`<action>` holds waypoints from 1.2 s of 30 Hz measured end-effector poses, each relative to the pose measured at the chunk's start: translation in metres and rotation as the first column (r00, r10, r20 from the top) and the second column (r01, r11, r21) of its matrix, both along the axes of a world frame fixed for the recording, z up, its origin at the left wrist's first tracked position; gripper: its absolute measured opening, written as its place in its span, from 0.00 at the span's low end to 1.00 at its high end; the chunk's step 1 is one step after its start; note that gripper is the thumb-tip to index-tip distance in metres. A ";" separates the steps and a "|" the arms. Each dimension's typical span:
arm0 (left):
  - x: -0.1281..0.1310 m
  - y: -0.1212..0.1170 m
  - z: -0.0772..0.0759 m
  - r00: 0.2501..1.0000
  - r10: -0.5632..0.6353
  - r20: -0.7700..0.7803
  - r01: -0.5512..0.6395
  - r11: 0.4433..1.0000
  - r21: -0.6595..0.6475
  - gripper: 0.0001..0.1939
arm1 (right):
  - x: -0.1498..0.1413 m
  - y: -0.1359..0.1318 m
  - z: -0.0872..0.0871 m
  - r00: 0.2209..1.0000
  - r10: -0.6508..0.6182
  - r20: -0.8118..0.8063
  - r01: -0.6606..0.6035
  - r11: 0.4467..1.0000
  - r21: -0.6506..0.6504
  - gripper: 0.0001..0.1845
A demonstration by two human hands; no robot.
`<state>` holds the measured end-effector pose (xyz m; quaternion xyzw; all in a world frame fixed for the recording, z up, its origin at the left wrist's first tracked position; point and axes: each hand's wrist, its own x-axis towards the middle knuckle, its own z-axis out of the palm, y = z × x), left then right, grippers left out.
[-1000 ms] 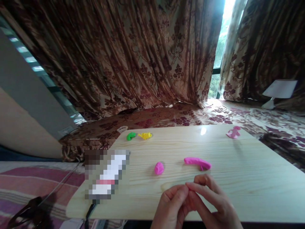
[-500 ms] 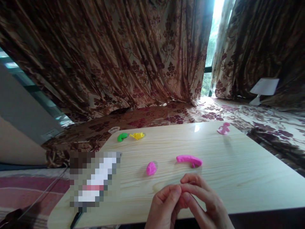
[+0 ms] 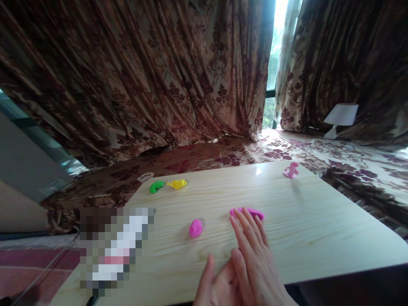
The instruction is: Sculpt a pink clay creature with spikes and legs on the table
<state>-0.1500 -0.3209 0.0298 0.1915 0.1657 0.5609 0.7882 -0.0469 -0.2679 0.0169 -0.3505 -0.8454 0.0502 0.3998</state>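
My right hand [image 3: 256, 259] lies flat, its fingers stretched out together, across the palm of my left hand [image 3: 221, 287]. The left hand is turned palm up with its thumb standing apart. Anything between the two palms is hidden. Just beyond the right fingertips, and partly covered by them, is a long strip of bright pink modelling clay [image 3: 256, 212]. A rounded pink clay lump [image 3: 196, 228] rests on the table to the left of it.
Green clay [image 3: 156, 187] and a yellow clay piece [image 3: 178, 184] sit at the table's far left. A pale pink figure [image 3: 291, 170] stands near the far right corner of the wooden table [image 3: 318, 229]. A blurred-out long object [image 3: 117, 246] lies along the left edge.
My fingertips were pinched together; now my right hand has straightened out over my left palm, reaching across the pink strip. The whole view has shifted slightly.
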 end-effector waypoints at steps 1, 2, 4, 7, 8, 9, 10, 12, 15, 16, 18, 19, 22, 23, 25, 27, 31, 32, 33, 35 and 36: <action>-0.004 0.002 0.004 0.998 -0.024 0.056 0.023 0.999 0.027 0.32 | -0.003 -0.003 0.002 0.998 0.039 0.046 -0.043 0.996 0.074 0.29; -0.007 0.004 0.007 0.995 -0.040 0.092 0.036 0.998 0.049 0.33 | -0.006 -0.006 0.004 0.993 0.084 0.085 -0.094 0.987 0.130 0.30; -0.012 0.007 0.014 0.990 -0.041 0.136 0.030 0.996 0.080 0.33 | -0.012 -0.009 0.011 0.978 0.153 0.138 -0.175 0.971 0.166 0.32; -0.017 0.009 0.021 0.984 -0.031 0.174 0.012 0.994 0.106 0.38 | -0.016 -0.006 0.020 0.978 0.127 0.164 -0.139 0.988 0.068 0.34; -0.018 0.009 0.023 0.983 -0.035 0.182 0.015 0.994 0.109 0.40 | -0.016 -0.005 0.021 0.982 0.094 0.164 -0.103 0.994 0.043 0.34; -0.020 0.009 0.024 0.982 -0.039 0.185 0.018 0.994 0.111 0.42 | -0.016 -0.005 0.020 0.984 0.072 0.160 -0.080 0.996 0.044 0.33; -0.022 0.010 0.024 0.982 -0.039 0.183 0.019 0.993 0.114 0.43 | -0.017 -0.005 0.018 0.986 0.064 0.156 -0.076 0.994 0.073 0.32; -0.024 0.013 0.022 0.985 0.013 0.171 -0.033 0.993 0.113 0.42 | -0.021 -0.009 0.013 0.984 0.098 0.148 -0.125 0.975 0.185 0.30; -0.022 0.018 0.016 0.987 0.113 0.118 -0.122 0.989 0.078 0.34 | -0.027 -0.012 0.012 0.969 0.190 0.158 -0.223 0.947 0.232 0.30; -0.020 0.019 0.015 0.988 0.118 0.100 -0.124 0.990 0.059 0.33 | -0.026 -0.011 0.013 0.966 0.202 0.164 -0.231 0.956 0.181 0.32; -0.019 0.018 0.016 0.993 0.092 0.078 -0.095 0.995 0.030 0.34 | -0.023 -0.008 0.014 0.968 0.181 0.175 -0.193 0.980 0.055 0.36; -0.020 0.017 0.017 0.994 0.081 0.076 -0.083 0.996 0.024 0.37 | -0.021 -0.008 0.013 0.972 0.156 0.177 -0.163 0.986 0.022 0.37; -0.026 0.017 0.023 0.988 0.119 0.103 -0.125 0.991 0.054 0.40 | -0.021 -0.012 0.004 0.973 0.157 0.170 -0.176 0.979 0.100 0.36; -0.027 0.018 0.023 0.983 0.141 0.113 -0.149 0.987 0.064 0.38 | -0.023 -0.014 0.002 0.967 0.186 0.171 -0.210 0.968 0.136 0.34; -0.027 0.020 0.022 0.978 0.169 0.119 -0.177 0.982 0.061 0.34 | -0.026 -0.018 0.000 0.955 0.238 0.174 -0.267 0.950 0.164 0.32; -0.024 0.021 0.018 0.985 0.140 0.103 -0.143 0.989 0.029 0.32 | -0.026 -0.016 0.003 0.955 0.240 0.175 -0.262 0.959 0.112 0.34; -0.025 0.019 0.016 0.994 0.058 0.092 -0.059 0.998 0.009 0.39 | -0.019 -0.010 0.002 0.980 0.128 0.154 -0.138 0.989 0.056 0.37; -0.027 0.019 0.017 0.992 0.070 0.101 -0.073 0.997 0.024 0.39 | -0.019 -0.012 -0.001 0.982 0.118 0.147 -0.134 0.985 0.108 0.35; -0.028 0.020 0.018 0.989 0.098 0.113 -0.104 0.994 0.046 0.38 | -0.020 -0.013 -0.004 0.983 0.120 0.139 -0.145 0.972 0.184 0.33; -0.028 0.023 0.018 0.982 0.132 0.135 -0.144 0.986 0.085 0.35 | -0.023 -0.017 -0.007 0.979 0.155 0.130 -0.188 0.933 0.307 0.28; -0.026 0.024 0.017 0.982 0.132 0.138 -0.146 0.985 0.094 0.34 | -0.025 -0.018 -0.006 0.976 0.172 0.134 -0.207 0.927 0.313 0.27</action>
